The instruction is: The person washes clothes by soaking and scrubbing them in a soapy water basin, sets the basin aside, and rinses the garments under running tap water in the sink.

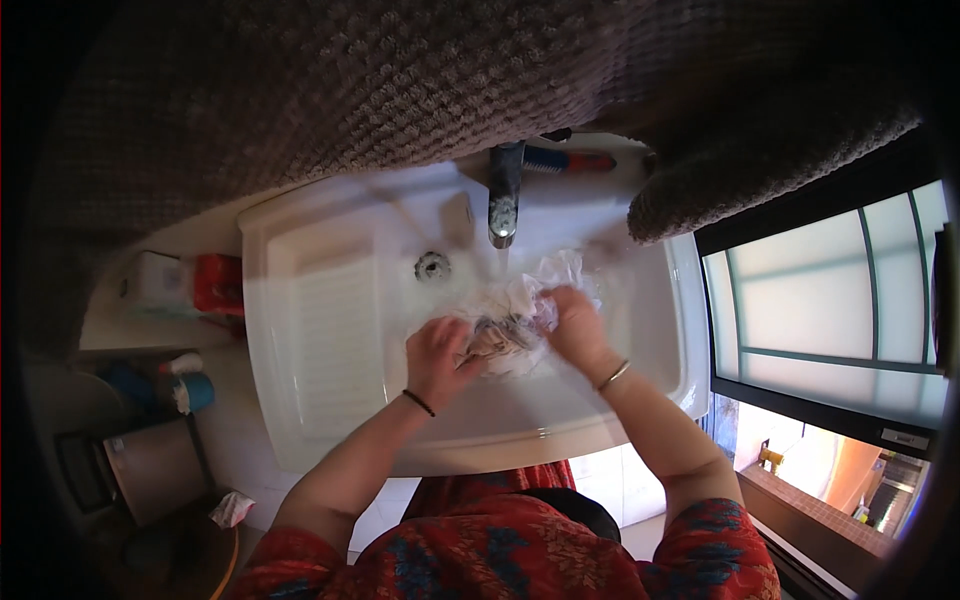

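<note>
Wet, crumpled light-coloured cloth with a greyish part lies in a white ceramic sink. Water runs onto it from the metal faucet. At the cloth's left edge is my left hand, its fingers curled and somewhat blurred; whether they pinch the cloth is not clear. My right hand grips a bunched fold on the right side of the cloth. The drain shows at the upper left of the cloth, and a ribbed washboard surface forms the sink's left part.
Thick textured towels hang across the top of the view. A blue and red brush lies behind the faucet. Left of the sink are a red package and a white one. A frosted window stands at the right.
</note>
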The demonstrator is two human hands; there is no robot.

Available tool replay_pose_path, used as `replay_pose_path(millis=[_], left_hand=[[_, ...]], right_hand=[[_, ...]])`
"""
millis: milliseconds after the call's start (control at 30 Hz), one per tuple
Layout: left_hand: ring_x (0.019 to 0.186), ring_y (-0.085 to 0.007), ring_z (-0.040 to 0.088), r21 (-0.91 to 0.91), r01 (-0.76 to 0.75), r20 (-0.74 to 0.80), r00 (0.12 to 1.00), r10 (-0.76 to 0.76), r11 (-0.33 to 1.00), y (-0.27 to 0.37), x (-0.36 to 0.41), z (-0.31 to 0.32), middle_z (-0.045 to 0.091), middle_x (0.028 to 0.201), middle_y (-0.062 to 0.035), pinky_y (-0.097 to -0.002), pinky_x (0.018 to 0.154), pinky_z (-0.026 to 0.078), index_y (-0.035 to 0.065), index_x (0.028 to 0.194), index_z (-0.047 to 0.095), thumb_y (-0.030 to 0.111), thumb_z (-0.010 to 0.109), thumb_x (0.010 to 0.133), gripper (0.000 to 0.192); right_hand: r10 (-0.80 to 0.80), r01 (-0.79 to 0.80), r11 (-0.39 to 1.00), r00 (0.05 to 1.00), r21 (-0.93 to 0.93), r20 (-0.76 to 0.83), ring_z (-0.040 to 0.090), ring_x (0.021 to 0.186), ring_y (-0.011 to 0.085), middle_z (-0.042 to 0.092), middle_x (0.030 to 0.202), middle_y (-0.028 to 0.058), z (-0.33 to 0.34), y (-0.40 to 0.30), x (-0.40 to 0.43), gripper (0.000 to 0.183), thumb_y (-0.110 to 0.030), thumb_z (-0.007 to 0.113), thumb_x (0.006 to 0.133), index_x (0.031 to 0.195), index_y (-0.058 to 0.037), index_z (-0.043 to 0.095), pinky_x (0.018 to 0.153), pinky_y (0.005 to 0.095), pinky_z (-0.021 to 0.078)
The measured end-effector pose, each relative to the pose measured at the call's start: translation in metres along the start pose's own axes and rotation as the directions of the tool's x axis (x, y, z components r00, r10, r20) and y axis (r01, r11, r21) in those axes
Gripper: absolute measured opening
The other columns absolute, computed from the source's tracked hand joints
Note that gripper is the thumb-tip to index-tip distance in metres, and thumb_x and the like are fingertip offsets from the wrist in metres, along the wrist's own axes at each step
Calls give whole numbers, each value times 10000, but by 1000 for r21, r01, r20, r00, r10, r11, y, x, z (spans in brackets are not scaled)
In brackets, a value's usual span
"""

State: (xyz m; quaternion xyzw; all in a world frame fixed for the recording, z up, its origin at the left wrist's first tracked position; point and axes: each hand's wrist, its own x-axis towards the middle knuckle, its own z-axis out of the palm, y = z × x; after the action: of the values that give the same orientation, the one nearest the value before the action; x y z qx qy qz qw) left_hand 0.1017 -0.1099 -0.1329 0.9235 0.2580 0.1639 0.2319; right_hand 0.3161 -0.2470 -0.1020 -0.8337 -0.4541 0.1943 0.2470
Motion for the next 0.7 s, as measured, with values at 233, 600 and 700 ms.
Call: replay_pose_path(millis=[233,600,700], left_hand=[[1120,-322,490,366,170,475,811,-341,915,19,89,11,567,1142,-88,-416,868,423,190,1306,457,456,737,644,767],[951,-221,615,-542,768,394,590,-705,340,-59,35,5,650,1027,-123,-339,828,464,6,1147,575,451,655,782,581],[917,-217,614,-395,724,354,688,-634,565,-62,34,15,641,1042,-109,-345,797,466,0,1182,544,449,650,789,606]], right_hand=[[-5,23,986,994,-162,111,500,1087,308,540,1124,157,62,36,24,453,-105,614,766,1207,-142,516,821,417,472],[-211,234,941,970,-246,117,579,1002,241,623,1055,66,47,14,-22,363,-210,707,717,1053,-104,619,844,349,464],[-171,227,884,971,-409,170,570,1015,267,621,1060,74,87,22,-12,413,-275,699,707,1074,-103,617,847,364,456]])
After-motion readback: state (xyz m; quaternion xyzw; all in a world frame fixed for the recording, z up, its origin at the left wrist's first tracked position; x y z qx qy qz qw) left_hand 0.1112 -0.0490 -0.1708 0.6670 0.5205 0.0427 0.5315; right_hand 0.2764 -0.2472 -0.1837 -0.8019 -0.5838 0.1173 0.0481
